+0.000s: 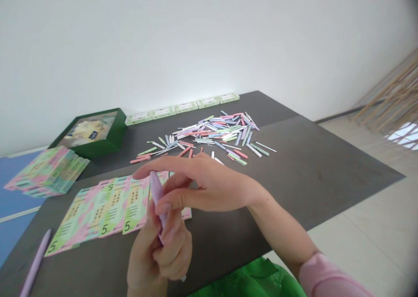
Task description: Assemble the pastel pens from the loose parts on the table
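Well left of the hands, a loose lilac pen (pixel 35 264) lies on the tabletop (pixel 326 166); farther back sit a card stack (pixel 39 168) and an open green box (pixel 112 143). Overlapping cards (pixel 107 212) spread just beyond and left of the hands. The left hand (pixel 173 249) curls around a tilted, held lilac pen (pixel 156 187); the right hand (pixel 212 183) pinches its upper part, forefinger extended. Beyond both stand flat boxes (pixel 186 107) and a heap of coloured sticks (pixel 215 129).

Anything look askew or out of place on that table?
The loose pile of pens looks untidy: pieces point every way, with strays around it. One lilac pen lies alone near the table's left edge.
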{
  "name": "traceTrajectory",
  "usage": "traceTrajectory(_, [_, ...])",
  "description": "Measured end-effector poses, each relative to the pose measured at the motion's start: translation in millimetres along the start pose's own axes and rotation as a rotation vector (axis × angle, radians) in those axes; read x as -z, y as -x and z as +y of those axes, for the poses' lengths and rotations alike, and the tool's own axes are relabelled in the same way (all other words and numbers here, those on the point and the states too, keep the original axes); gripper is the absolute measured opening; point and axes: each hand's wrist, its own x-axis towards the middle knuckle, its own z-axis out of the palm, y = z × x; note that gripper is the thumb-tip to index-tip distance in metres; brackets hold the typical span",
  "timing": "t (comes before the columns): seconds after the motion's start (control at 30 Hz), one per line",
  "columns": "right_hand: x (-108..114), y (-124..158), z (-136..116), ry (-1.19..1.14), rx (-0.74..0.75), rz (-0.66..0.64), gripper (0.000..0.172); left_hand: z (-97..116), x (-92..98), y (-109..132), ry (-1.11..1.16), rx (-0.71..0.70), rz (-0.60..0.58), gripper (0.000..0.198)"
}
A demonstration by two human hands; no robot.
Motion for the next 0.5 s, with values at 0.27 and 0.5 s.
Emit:
traceTrajectory(0.27, [-0.1,-3.3,-4.1,0.207,0.205,0.050,0.014,2.2,0.6,0.6,-0.329,-0.033,0.146,0.039])
traceTrajectory(0.5, [-6.7,9.0,3.4,0.532,0.159,0.283,0.020,8.8,10.3,2.4,-0.548,-0.139,0.466,0.048])
